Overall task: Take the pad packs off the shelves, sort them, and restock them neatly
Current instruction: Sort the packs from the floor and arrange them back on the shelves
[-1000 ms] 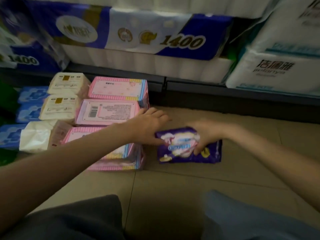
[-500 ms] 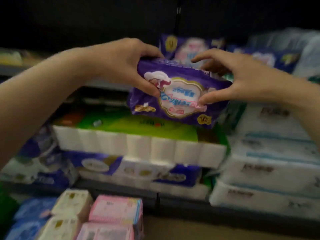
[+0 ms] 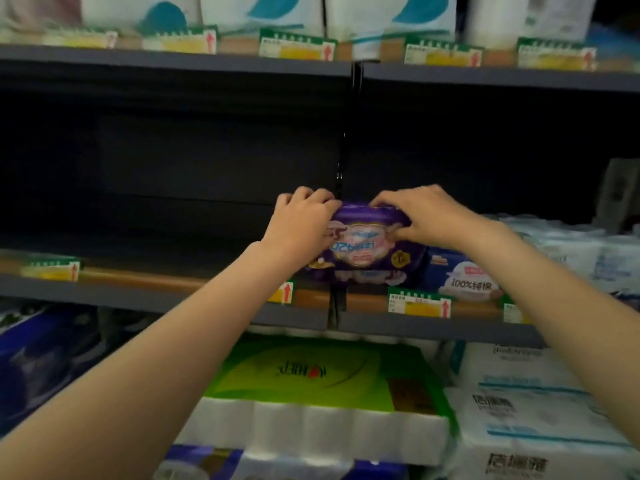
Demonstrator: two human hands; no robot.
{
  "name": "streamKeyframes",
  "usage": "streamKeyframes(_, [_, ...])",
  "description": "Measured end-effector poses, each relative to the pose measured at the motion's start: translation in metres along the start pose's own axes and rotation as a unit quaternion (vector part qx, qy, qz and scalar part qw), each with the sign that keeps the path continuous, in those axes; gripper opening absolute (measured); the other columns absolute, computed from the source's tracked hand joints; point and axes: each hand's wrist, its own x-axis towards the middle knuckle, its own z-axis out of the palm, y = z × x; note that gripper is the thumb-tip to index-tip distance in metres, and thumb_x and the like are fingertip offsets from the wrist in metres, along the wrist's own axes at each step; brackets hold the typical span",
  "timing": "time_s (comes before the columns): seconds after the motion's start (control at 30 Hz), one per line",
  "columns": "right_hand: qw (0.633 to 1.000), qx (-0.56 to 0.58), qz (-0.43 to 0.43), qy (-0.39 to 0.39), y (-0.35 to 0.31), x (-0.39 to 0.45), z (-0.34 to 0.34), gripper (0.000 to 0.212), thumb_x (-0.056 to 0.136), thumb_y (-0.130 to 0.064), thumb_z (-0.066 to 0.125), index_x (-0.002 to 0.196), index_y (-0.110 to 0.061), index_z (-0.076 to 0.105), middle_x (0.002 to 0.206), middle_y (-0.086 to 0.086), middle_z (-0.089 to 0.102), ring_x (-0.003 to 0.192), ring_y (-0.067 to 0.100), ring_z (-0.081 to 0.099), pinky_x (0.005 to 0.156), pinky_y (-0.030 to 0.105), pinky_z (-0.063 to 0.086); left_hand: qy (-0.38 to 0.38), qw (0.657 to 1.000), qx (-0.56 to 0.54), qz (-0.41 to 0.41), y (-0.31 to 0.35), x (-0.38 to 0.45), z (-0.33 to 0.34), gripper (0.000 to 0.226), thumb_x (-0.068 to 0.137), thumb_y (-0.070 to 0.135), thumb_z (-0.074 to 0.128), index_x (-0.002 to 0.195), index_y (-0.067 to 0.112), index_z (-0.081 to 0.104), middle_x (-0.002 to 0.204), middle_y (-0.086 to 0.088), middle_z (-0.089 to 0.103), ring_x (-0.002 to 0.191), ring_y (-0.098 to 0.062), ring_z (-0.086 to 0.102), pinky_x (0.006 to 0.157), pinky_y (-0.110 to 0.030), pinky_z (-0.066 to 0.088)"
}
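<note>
- The middle shelf ran under both hands, its dark bay stretching well to the left of the left hand.
- An upper shelf with price tags sat well above the hands.
- Below the arms lay a green-topped tissue roll pack, with white tissue packs beneath the right forearm.
- The left hand gripped the left end of the purple pad pack, fingers curled over its top edge.
- The right hand gripped the pack's upper right, fingers curled over the top and thumb on the front.
- The purple pad pack was between the hands at the shelf's front; whether it rested there I could not tell.
- A blue pad pack stood just beside it, below the right wrist.
</note>
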Motion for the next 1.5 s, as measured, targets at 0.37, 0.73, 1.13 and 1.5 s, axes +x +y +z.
streamKeyframes(0.37, [0.998,-0.022,0.055,-0.038,0.007,0.023,0.043,0.062,0.081,-0.029,0.07,0.133,-0.027,0.037,0.114,-0.001,0.064,0.111,0.025,0.055,0.104,0.038,0.024,-0.048,0.999,0.003,0.022,-0.006,0.021,0.034,0.057,0.085,0.023,0.065,0.135,0.017,0.038,0.132,-0.003,0.047,0.122,-0.025,0.044,0.095,-0.037,0.037])
streamKeyframes(0.73, [0.98,-0.053,0.131,-0.138,0.01,0.002,0.067,0.075,0.079,-0.035,0.072,0.14,-0.022,0.032,0.133,0.008,0.052,0.124,0.024,0.046,0.112,0.036,0.018,-0.021,0.996,-0.077,0.035,0.011,0.003,0.064,0.058,0.086,0.019,0.063,0.138,0.019,0.037,0.135,-0.001,0.046,0.124,-0.022,0.041,0.1,-0.035,0.032])
streamKeyframes(1.13, [0.973,-0.046,0.16,-0.16,-0.013,-0.003,0.052,0.059,0.086,-0.028,0.065,0.136,-0.019,0.035,0.126,0.012,0.056,0.122,0.027,0.048,0.115,0.042,0.011,-0.114,0.99,-0.054,0.055,-0.001,-0.01,0.04,0.065,0.093,0.01,0.045,0.149,0.025,0.016,0.155,0.001,0.024,0.141,-0.015,0.025,0.115,-0.048,-0.003])
streamKeyframes(1.5, [0.981,-0.037,0.176,-0.071,-0.013,-0.005,0.067,0.038,0.088,-0.011,0.055,0.126,-0.015,0.048,0.117,0.009,0.06,0.117,0.027,0.05,0.115,0.046,0.005,-0.092,0.993,-0.06,-0.035,0.017,-0.017,0.05,0.065,0.094,0.007,0.043,0.149,0.03,0.016,0.156,0.003,0.02,0.143,-0.013,0.018,0.114,-0.049,-0.004])
